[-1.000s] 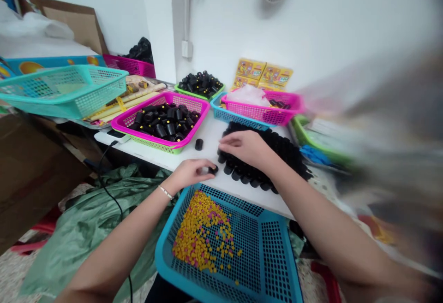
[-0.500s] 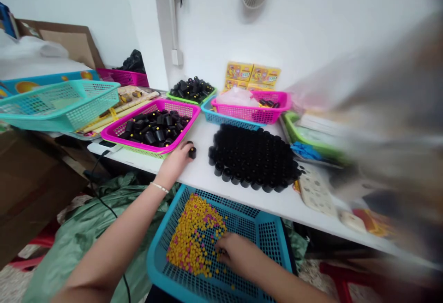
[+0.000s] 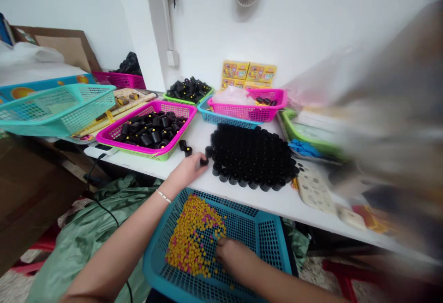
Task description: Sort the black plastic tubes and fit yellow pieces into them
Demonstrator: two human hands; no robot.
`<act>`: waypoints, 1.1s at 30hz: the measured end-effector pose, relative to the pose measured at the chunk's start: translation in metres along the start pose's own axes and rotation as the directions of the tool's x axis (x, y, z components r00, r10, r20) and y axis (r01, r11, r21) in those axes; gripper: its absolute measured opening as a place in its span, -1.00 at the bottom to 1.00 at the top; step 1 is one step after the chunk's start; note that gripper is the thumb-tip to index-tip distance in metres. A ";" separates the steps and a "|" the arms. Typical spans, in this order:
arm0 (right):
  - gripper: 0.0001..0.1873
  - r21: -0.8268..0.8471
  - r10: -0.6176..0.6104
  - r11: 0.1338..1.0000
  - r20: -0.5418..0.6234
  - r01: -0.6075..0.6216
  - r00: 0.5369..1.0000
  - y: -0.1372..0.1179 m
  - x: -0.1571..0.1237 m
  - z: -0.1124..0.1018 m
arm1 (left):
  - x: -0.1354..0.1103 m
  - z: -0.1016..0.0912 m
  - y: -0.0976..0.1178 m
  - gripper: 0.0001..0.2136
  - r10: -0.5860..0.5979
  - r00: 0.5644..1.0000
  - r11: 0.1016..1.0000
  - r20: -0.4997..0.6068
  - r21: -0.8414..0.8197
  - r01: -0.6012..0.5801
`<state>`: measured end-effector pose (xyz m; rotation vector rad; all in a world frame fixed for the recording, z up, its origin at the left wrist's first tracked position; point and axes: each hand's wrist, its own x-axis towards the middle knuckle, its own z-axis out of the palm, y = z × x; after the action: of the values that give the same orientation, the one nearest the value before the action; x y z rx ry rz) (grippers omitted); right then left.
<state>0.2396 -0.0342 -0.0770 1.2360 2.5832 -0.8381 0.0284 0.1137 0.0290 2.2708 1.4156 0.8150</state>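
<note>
My left hand [image 3: 188, 169] is over the table, its fingertips closed on a small black plastic cup [image 3: 204, 162]. Just behind it stand two loose black cups, the nearer one with a yellow piece [image 3: 188, 149] on top. To its right is a tight block of upright black cups [image 3: 252, 155]. My right hand [image 3: 235, 254] reaches into a blue basket [image 3: 152, 266], fingers curled down at the edge of a heap of small yellow and pink pieces [image 3: 190, 238]. What its fingertips hold is hidden.
A magenta basket [image 3: 104, 136] of yellow-dotted black cups stands left, beside a turquoise basket [image 3: 65, 123]. Behind are a green basket [image 3: 169, 99], a pink basket [image 3: 235, 110] and yellow boxes [image 3: 249, 72]. A blurred shape [image 3: 398, 132] fills the right side.
My left hand has moved right from beside the magenta basket to the block of cups. Two cups now stand where it was. My right hand stays in the blue basket, its fingers slightly shifted.
</note>
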 end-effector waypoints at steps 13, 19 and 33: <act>-0.87 0.153 -0.096 0.941 -0.738 0.303 0.668 -0.028 0.043 -0.174 | -0.015 -0.013 -0.036 -0.45 0.114 0.976 0.942 0.186 -0.333 -0.046; -0.79 0.050 -0.164 0.969 -0.596 0.240 0.786 -0.023 0.077 -0.191 | -0.017 -0.015 -0.035 -0.39 0.114 0.976 0.930 0.188 -0.365 -0.038; -0.61 -0.205 -0.290 0.957 -0.733 0.206 0.615 -0.020 0.071 -0.149 | -0.016 -0.014 -0.031 -0.39 0.117 0.986 0.940 0.119 -0.334 -0.071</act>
<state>0.1932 0.0848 0.0290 1.4393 3.4742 -0.1858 -0.0075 0.1131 0.0172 2.1029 1.0290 0.8357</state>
